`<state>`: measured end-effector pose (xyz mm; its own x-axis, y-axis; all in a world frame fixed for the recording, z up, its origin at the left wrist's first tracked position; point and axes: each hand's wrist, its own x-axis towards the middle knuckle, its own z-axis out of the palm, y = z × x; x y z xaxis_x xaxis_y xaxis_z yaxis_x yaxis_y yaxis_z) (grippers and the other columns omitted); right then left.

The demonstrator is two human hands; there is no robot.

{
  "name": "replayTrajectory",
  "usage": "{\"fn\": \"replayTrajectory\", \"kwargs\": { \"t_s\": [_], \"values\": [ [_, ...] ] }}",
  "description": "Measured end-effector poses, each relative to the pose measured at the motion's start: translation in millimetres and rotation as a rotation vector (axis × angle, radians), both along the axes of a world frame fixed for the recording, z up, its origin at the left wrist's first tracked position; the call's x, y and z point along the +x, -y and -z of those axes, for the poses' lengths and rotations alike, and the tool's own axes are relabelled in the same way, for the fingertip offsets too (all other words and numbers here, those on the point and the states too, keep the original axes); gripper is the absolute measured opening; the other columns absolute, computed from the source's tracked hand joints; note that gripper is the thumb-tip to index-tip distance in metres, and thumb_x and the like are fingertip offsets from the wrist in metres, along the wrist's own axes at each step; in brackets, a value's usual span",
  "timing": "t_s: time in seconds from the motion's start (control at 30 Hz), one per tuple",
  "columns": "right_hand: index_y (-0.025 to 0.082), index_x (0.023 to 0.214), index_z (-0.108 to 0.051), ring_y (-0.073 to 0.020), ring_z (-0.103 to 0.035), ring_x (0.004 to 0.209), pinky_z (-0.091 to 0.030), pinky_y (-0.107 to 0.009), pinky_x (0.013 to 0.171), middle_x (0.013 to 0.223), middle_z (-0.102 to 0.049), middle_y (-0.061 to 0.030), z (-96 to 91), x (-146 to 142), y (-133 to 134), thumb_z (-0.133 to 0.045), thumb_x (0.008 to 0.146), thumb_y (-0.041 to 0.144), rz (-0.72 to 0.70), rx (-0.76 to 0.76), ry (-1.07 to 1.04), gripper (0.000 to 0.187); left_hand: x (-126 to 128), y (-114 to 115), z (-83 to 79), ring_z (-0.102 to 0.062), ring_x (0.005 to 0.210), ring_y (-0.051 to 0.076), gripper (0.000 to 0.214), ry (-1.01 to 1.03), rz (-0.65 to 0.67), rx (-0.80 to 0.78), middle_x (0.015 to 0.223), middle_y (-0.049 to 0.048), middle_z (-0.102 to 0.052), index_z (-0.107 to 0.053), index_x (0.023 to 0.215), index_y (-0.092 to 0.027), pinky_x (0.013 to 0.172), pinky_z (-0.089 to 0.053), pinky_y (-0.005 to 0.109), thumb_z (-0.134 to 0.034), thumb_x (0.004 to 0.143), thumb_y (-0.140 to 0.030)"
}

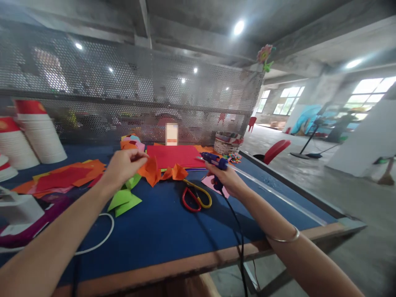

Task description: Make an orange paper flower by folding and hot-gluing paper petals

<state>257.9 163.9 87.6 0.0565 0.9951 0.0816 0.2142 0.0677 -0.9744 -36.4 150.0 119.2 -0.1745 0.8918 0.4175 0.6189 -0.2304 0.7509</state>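
Note:
My right hand point(225, 176) is wrapped around a blue hot glue gun point(218, 161), its nozzle pointing left over red paper sheets point(173, 159) and its stick of clear glue trailing back to the right. Fingertips pinched together, my left hand point(122, 165) is beside a folded orange paper piece point(151, 172); whether anything is between them cannot be seen. More folded orange paper point(177, 172) lies to the right. Green folded paper point(125, 200) rests below my left hand. Between the hands lie scissors point(199, 200) with red and yellow handles.
Stacked paper cups point(43, 136) stand at the left, near loose red and orange sheets point(66, 177). A white power adapter point(20, 210) and white cable point(108, 235) are at the near left. A woven basket point(228, 144) stands before a perforated metal screen point(185, 90). The gun's black cord point(238, 227) crosses the table edge.

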Motion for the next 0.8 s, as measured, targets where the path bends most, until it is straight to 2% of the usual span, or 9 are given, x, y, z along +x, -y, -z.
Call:
{"fn": "replayTrajectory", "kwargs": {
  "t_s": [0.1, 0.17, 0.27, 0.4, 0.53, 0.7, 0.8],
  "values": [
    [0.014, 0.095, -0.064, -0.0077, -0.052, 0.047, -0.039, -0.020, 0.043, 0.068, -0.061, -0.0012, -4.8, 13, -6, -0.068, 0.080, 0.044, -0.036, -0.013, 0.065, 0.034, -24, -2, -6.6, -0.068, 0.081, 0.023, 0.027, -0.103, -0.105, 0.016, 0.086, 0.0072, -0.075, -0.072, 0.084, -0.018, 0.075, -0.050, 0.031, -0.059, 0.069, -0.037],
    [0.014, 0.101, -0.064, -0.0079, -0.051, 0.047, -0.039, -0.020, 0.042, 0.069, -0.061, -0.0019, -7.5, 20, -9, -0.068, 0.081, 0.045, -0.080, -0.037, 0.115, 0.038, -33, -2, -6.4, -0.069, 0.082, 0.026, 0.024, -0.226, -0.135, -0.048, 0.084, 0.0075, -0.076, -0.072, 0.083, -0.019, 0.074, -0.050, 0.032, -0.059, 0.070, -0.035],
    [0.014, 0.105, -0.065, -0.0085, -0.052, 0.048, -0.039, -0.020, 0.041, 0.070, -0.062, -0.0033, -9.8, 27, -10, -0.068, 0.081, 0.047, -0.109, -0.077, 0.164, 0.041, -35, 0, -4.1, -0.070, 0.083, 0.030, 0.018, -0.476, -0.175, -0.155, 0.082, 0.0065, -0.076, -0.073, 0.078, -0.023, 0.069, -0.049, 0.035, -0.059, 0.069, -0.032],
    [0.013, 0.096, -0.068, -0.0101, -0.055, 0.053, -0.044, -0.021, 0.046, 0.070, -0.064, -0.0047, -8.4, 32, -11, -0.072, 0.079, 0.043, -0.135, -0.107, 0.162, 0.034, -26, 1, -4.2, -0.069, 0.084, 0.033, 0.021, -0.617, -0.206, -0.120, 0.090, 0.0084, -0.076, -0.074, 0.085, -0.025, 0.071, -0.050, 0.039, -0.058, 0.073, -0.030],
    [0.014, 0.092, -0.067, -0.0109, -0.057, 0.053, -0.045, -0.021, 0.047, 0.067, -0.065, -0.0033, -6.5, 35, -14, -0.078, 0.074, 0.036, -0.202, -0.149, 0.169, 0.030, -19, 2, -4.1, -0.069, 0.082, 0.033, 0.020, -0.590, -0.135, -0.082, 0.088, 0.0090, -0.076, -0.074, 0.083, -0.024, 0.074, -0.049, 0.040, -0.057, 0.073, -0.030],
    [0.013, 0.082, -0.068, -0.0094, -0.058, 0.052, -0.046, -0.020, 0.049, 0.063, -0.065, -0.0026, -6.1, 34, -15, -0.074, 0.078, 0.027, -0.213, -0.196, 0.198, 0.016, -13, 10, -1.5, -0.068, 0.088, 0.031, 0.019, -0.581, 0.023, -0.080, 0.094, 0.0085, -0.076, -0.073, 0.076, -0.025, 0.077, -0.048, 0.038, -0.056, 0.073, -0.034],
    [0.014, 0.080, -0.069, -0.0105, -0.058, 0.053, -0.048, -0.020, 0.049, 0.062, -0.066, -0.0026, -3.6, 34, -16, -0.077, 0.075, 0.027, -0.222, -0.186, 0.191, 0.016, -17, 15, -1.6, -0.068, 0.086, 0.030, 0.021, -0.625, 0.024, -0.093, 0.096, 0.0093, -0.076, -0.073, 0.078, -0.025, 0.075, -0.047, 0.038, -0.054, 0.074, -0.033]
  ]
}}
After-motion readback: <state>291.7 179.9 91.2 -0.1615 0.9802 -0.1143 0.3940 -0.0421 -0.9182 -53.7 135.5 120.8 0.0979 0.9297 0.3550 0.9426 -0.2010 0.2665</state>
